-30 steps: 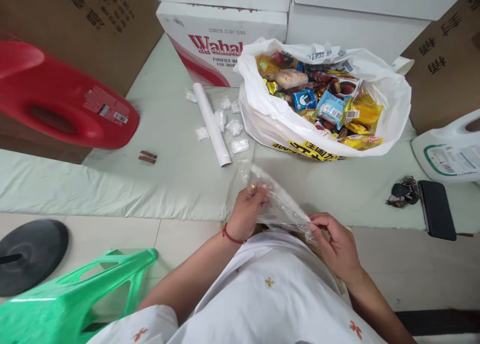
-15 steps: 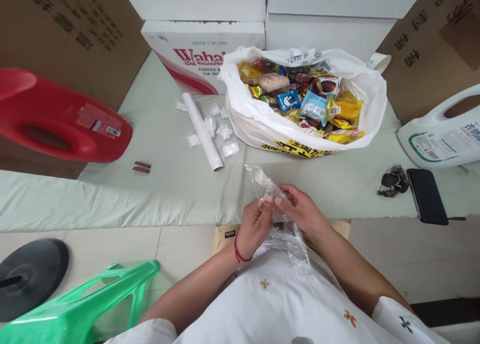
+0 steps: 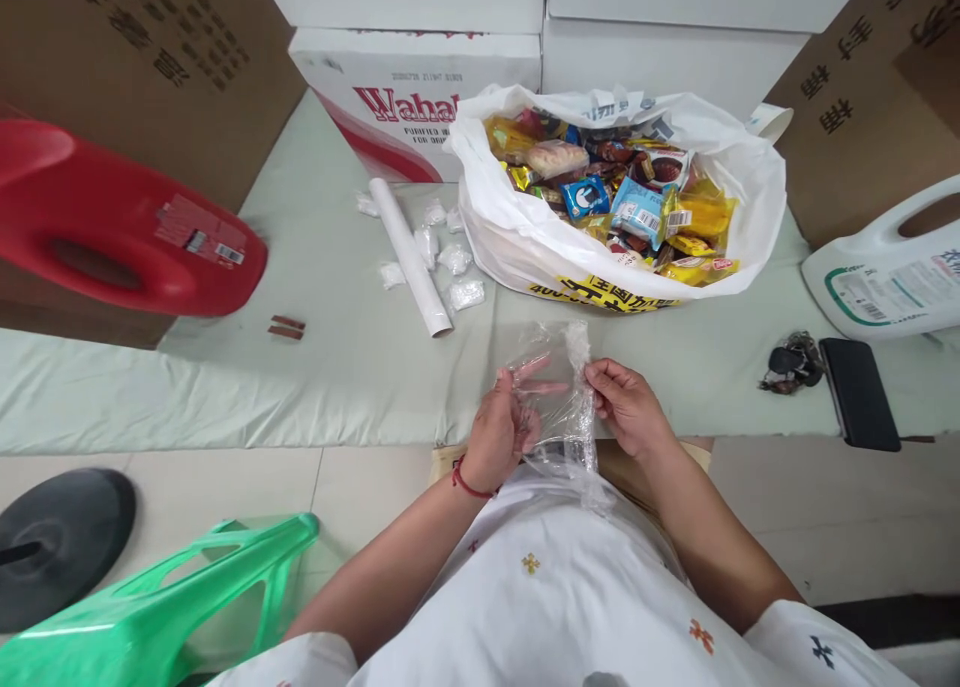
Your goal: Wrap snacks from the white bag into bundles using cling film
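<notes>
Head view: clear plastic film (image 3: 553, 422), its long axis and gathered right edge running far to near, lies between the hands; left hand (image 3: 499, 427) touches its left side, fingers parted; right hand (image 3: 628, 404) pinches the edge.

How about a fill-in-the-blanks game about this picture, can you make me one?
1. The big jug at the far left is coloured ____.
2. The right hand pinches thin plastic that you can see right ____.
3. The stool near the bottom left corner is coloured ____.
4. Wrapped packets sit inside a big white plastic ____ with black and yellow printing low on its front.

Missing words: red; through; green; bag.
</notes>
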The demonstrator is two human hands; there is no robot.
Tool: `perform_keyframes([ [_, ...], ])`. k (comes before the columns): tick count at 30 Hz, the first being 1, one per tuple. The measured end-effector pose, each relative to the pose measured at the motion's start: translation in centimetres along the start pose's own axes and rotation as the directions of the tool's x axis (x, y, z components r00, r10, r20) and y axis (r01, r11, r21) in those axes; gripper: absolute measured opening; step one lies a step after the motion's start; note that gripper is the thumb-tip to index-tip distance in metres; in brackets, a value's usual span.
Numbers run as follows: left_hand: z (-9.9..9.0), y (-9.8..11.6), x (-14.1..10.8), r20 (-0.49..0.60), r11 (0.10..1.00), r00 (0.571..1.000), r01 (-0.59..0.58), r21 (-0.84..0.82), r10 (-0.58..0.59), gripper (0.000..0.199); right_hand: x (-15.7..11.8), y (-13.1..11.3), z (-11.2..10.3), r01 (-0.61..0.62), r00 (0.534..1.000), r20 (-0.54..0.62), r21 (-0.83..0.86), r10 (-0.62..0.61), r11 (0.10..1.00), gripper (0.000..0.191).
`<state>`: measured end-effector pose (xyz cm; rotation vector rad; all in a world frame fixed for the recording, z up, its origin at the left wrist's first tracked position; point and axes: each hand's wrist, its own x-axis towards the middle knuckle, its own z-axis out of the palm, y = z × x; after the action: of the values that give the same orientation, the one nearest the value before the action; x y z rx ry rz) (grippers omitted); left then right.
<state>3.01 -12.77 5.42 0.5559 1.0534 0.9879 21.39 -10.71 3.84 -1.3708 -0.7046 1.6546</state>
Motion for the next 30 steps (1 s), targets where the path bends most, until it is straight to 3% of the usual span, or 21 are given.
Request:
perform_keyframes([
  [3,-0.2,0.4,-0.1,0.057,1.000,0.998,0.007,-0.016,-0.006,0.087,0.5,-0.5,-0.5,0.076,0.996,-0.051,-0.032,-0.078,0.997,0.052],
  [7,-0.7,0.4,-0.2,0.066,1.000,0.998,-0.017,0.014,0.016,0.084,0.9,-1.3,0.0,0.302,0.941,-0.103,-0.163,-0.321,0.939,0.052],
  [9,-0.7,0.2,-0.3,0.069,0.999,0.997,-0.024,0.030,0.022,0.084,1.1,-1.6,0.5,0.401,0.892,-0.082,-0.315,-0.445,0.860,0.049],
  [13,-0.7,-0.1,-0.4,0.064,0.999,0.998,-0.023,0.050,0.020,0.086,1.9,-1.8,0.9,0.509,0.792,0.044,-0.599,-0.609,0.619,0.031],
  [15,-0.9,0.1,-0.4,0.043,0.998,0.999,-0.027,0.056,0.025,0.086,2.5,-2.0,0.3,0.511,0.783,0.060,-0.630,-0.619,0.585,0.031],
  [21,-1.3,0.7,-0.2,0.018,0.997,1.000,-0.026,0.073,0.025,0.085,3.6,-2.2,-1.1,0.470,0.840,0.027,-0.534,-0.542,0.702,0.036],
  [24,-1.1,0.6,-0.2,0.042,0.997,0.999,-0.020,0.076,0.017,0.088,3.4,-2.0,-0.1,0.508,0.828,0.133,-0.586,-0.544,0.631,0.031],
  [28,-1.1,0.6,-0.3,0.045,0.995,0.999,-0.024,0.093,0.020,0.090,3.0,-2.3,0.6,0.566,0.758,0.216,-0.687,-0.615,0.456,0.028],
  [30,-1.4,0.7,-0.4,0.031,0.995,0.999,-0.014,0.103,0.011,0.089,3.1,-2.8,0.1,0.577,0.764,0.259,-0.683,-0.591,0.448,0.031],
])
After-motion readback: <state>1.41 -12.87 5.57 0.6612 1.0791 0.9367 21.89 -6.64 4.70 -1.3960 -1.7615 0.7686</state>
